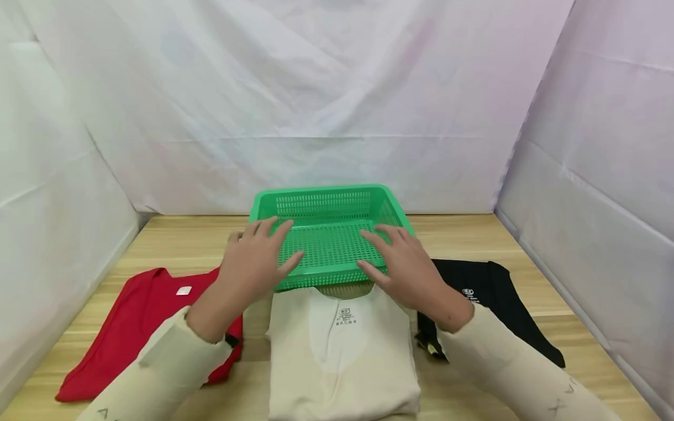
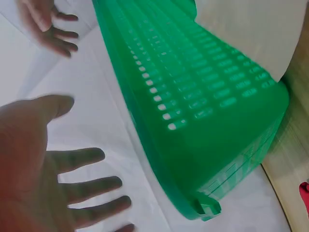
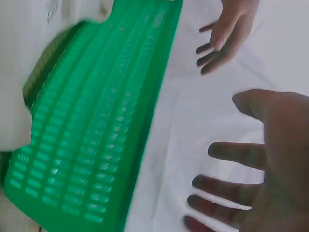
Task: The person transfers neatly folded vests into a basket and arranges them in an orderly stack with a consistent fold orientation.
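A green plastic basket with slotted walls stands behind a folded cream shirt, which lies flat with its printed neck toward the basket. My left hand hovers over the basket's near left side, fingers spread and holding nothing. Over the near right side is my right hand, likewise spread and holding nothing. Both wrist views show the fingers apart from the basket: the left hand and the right hand have bare space around them. The inside of the basket shows only its slotted floor.
A folded red shirt with a white label lies on the wooden table to the left. On the right lies a folded black shirt, partly behind my right forearm. White cloth hangs behind and along both sides.
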Motion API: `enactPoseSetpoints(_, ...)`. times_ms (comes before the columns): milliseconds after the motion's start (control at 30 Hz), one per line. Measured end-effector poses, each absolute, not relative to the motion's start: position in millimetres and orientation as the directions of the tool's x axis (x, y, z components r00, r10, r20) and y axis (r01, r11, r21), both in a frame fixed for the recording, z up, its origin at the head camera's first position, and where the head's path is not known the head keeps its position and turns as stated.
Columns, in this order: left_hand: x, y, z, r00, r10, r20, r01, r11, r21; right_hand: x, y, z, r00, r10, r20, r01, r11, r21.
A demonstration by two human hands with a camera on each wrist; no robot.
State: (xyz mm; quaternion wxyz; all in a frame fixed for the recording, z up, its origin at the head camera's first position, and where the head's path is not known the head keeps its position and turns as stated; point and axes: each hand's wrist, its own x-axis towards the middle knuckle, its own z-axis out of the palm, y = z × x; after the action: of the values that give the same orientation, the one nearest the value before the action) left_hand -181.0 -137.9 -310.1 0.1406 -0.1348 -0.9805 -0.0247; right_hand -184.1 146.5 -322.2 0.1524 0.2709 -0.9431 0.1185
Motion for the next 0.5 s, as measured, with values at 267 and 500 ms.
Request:
enactPoseSetpoints(267,-131,-145,-318,-0.834,0.317,0.452,0.394,0.915,0.085,-142,158,-335,-0.751,-0.507,0.424,-0.605,0.786,-0.132)
enactPoseSetpoints(500,-119,-149,-343,-0.959,0.264,0.103,0.277,0.949,0.147,-150,186,-368,-0.926,-0.377,0.021,-0.366,0.884,-0.292)
